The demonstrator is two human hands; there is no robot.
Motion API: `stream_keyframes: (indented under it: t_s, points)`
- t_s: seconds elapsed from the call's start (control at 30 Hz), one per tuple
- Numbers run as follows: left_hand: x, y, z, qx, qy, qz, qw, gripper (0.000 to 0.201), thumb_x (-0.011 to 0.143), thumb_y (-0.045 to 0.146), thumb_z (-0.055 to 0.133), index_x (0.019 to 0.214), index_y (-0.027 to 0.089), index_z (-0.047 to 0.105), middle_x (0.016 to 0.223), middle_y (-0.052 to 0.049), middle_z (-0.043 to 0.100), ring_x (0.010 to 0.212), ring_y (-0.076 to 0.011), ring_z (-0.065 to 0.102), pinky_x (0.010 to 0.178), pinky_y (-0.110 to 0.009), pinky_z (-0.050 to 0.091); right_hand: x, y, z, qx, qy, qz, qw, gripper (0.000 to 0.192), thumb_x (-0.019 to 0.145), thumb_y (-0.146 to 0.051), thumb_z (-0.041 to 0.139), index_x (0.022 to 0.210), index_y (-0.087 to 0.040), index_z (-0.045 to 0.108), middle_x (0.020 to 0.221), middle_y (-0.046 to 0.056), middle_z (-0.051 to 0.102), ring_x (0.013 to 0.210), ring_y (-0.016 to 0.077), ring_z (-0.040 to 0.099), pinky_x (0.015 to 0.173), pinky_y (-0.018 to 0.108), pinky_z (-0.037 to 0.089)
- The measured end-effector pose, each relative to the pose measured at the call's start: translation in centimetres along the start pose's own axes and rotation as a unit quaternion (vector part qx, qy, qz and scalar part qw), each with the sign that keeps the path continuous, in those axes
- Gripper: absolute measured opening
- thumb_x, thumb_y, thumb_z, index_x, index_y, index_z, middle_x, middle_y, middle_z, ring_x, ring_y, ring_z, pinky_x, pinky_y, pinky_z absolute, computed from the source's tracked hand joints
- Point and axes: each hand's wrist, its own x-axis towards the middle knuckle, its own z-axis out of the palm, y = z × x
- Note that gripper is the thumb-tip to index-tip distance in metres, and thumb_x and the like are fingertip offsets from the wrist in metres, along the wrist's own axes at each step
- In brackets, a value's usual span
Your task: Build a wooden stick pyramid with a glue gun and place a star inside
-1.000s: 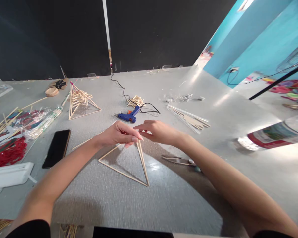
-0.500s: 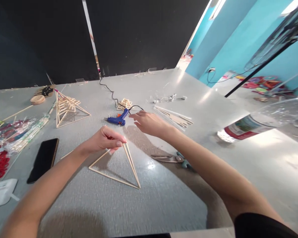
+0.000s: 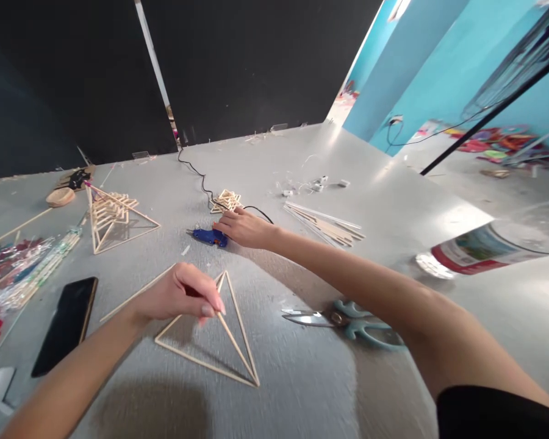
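My left hand (image 3: 183, 297) pinches the top of a triangle of thin wooden sticks (image 3: 238, 341) that stands on the grey table (image 3: 302, 378), holding its upper corner between fingers and thumb. My right hand (image 3: 243, 228) is stretched forward and lies on the blue glue gun (image 3: 207, 236), fingers curled over its rear end. The gun's black cord (image 3: 201, 180) runs back towards the dark wall. A loose stick (image 3: 132, 294) lies under my left wrist.
Teal-handled scissors (image 3: 348, 321) lie right of the triangle. A black phone (image 3: 64, 325) is at the left, a finished stick pyramid (image 3: 112, 216) behind it, a small stick lattice (image 3: 226, 200), a bundle of sticks (image 3: 324, 222), packets of coloured beads (image 3: 13, 268), a plastic bottle (image 3: 485, 244) at the right.
My right hand left the triangle's tip and reached forward onto the glue gun. My left hand kept its hold on the sticks. The view swung to the right and down.
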Motion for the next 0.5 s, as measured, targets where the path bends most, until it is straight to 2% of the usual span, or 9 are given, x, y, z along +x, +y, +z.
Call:
stream_keyframes:
  t_s: [0.1,0.23,0.33,0.43,0.5]
  points:
    - [0.1,-0.1,0.0,-0.026,-0.027,0.012,0.999,0.009,0.084,0.029,0.087,0.092,0.025,0.088,0.069,-0.006,0.075,0.051,-0.0079,0.061,0.054,-0.018,0.046,-0.5,0.5,0.3,0.033,0.026,0.013,0.999,0.031,0.108,-0.016,0.035,0.128,-0.015,0.058,0.114,0.015,0.069,0.110,0.0269,0.057,0.097,0.042,0.041]
    - [0.2,-0.1,0.3,-0.058,-0.042,0.029,0.997,0.020,0.085,0.021,0.086,0.101,0.034,0.087,0.080,-0.006,0.079,0.055,-0.0078,0.065,0.050,-0.017,0.044,-1.0,0.9,0.1,0.087,0.096,0.070,0.989,0.031,0.110,-0.020,0.031,0.133,-0.015,0.051,0.121,0.017,0.065,0.115,0.0283,0.057,0.099,0.045,0.046]
    - [0.3,0.4,0.6,-0.048,-0.036,0.021,0.998,0.024,0.084,0.020,0.087,0.100,0.037,0.086,0.078,-0.006,0.079,0.056,-0.0091,0.065,0.049,-0.018,0.043,-1.7,0.8,-1.0,0.122,0.154,0.124,0.973,0.036,0.109,-0.022,0.028,0.140,-0.011,0.043,0.122,0.020,0.061,0.114,0.0292,0.058,0.095,0.044,0.049]
    - [0.3,0.9,0.7,-0.026,-0.043,0.001,0.999,0.021,0.085,0.024,0.087,0.102,0.037,0.086,0.075,-0.007,0.078,0.057,-0.0104,0.064,0.051,-0.021,0.043,-2.8,0.5,-3.1,0.164,0.187,0.172,0.953,0.035,0.105,-0.019,0.028,0.135,-0.010,0.045,0.107,0.017,0.063,0.097,0.0249,0.061,0.081,0.038,0.051]
    - [0.3,1.1,0.7,-0.019,-0.047,-0.001,0.999,0.017,0.087,0.030,0.086,0.103,0.035,0.086,0.072,-0.008,0.076,0.058,-0.0109,0.062,0.052,-0.023,0.042,-3.6,0.3,-4.5,0.225,0.191,0.206,0.933,0.026,0.102,-0.020,0.035,0.119,-0.014,0.054,0.091,0.009,0.063,0.078,0.0193,0.059,0.070,0.032,0.049]
